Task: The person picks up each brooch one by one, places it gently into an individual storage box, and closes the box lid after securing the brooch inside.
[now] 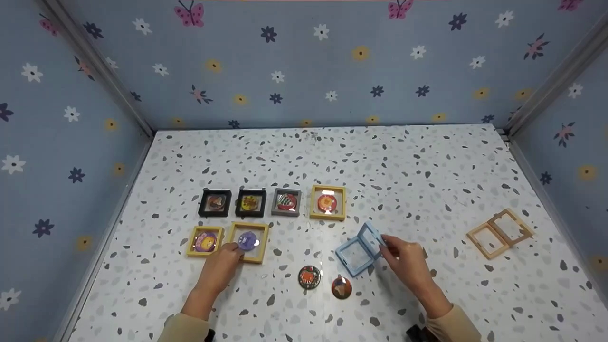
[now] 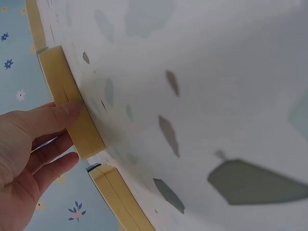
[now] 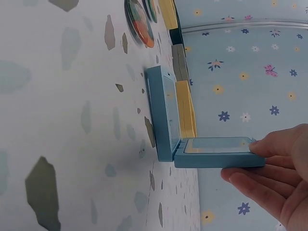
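My left hand (image 1: 222,267) holds the near left corner of a yellow frame (image 1: 261,242) with a purple round badge (image 1: 248,241) inside; in the left wrist view the thumb lies on the frame's side (image 2: 86,132). My right hand (image 1: 407,260) pinches the raised lid of a hinged light blue frame (image 1: 352,259), thumb on one face and fingers behind. The blue frame's other half lies flat on the table with nothing inside. Near it lie two loose round badges, a dark one with a red-orange picture (image 1: 309,277) and a brown-orange one (image 1: 341,287).
A smaller yellow frame (image 1: 190,243) stands left of my left hand. Behind are two black frames (image 1: 202,203) (image 1: 238,204), a grey frame (image 1: 274,203) and another yellow frame (image 1: 312,204), each with a badge. An opened wood-coloured frame (image 1: 502,236) lies far right. Patterned walls (image 1: 304,61) enclose the speckled table (image 1: 427,166).
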Demonstrator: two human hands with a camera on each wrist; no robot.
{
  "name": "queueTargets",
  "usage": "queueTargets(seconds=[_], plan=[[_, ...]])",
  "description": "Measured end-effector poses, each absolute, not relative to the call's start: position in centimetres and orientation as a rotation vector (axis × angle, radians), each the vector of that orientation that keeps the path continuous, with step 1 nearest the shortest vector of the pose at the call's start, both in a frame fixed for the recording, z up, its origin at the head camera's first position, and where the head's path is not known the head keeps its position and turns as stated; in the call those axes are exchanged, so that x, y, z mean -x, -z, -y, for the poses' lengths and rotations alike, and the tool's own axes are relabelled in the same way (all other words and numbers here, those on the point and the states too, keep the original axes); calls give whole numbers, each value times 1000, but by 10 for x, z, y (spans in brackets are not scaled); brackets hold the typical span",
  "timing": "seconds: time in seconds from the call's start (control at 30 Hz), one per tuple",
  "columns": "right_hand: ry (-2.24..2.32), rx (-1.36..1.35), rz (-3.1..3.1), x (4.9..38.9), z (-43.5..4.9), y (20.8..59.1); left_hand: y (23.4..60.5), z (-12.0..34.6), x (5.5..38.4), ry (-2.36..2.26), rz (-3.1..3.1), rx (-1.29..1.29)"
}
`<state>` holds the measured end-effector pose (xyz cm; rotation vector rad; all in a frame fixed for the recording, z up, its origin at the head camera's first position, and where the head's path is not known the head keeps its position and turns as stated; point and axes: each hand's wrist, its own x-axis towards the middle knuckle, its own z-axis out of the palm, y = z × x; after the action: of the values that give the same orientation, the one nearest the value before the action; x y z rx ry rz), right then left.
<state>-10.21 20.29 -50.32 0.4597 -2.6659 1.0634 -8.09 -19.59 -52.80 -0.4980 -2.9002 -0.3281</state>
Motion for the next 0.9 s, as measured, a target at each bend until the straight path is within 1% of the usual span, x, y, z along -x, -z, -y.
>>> queueTargets(seconds=[0.27, 0.5, 0.67, 0.9], plan=[[-1064, -436, 2684, 102, -201, 503, 520, 194, 82, 349, 2881, 507], [-1057, -409, 2699, 101, -200, 503, 512, 181, 80, 464, 2900, 490], [-1063, -422, 2703, 101, -199, 503, 508, 165, 80, 569, 2858, 568], [-1057, -443, 2690, 101, -199, 502, 504, 144, 80, 604, 2837, 705]])
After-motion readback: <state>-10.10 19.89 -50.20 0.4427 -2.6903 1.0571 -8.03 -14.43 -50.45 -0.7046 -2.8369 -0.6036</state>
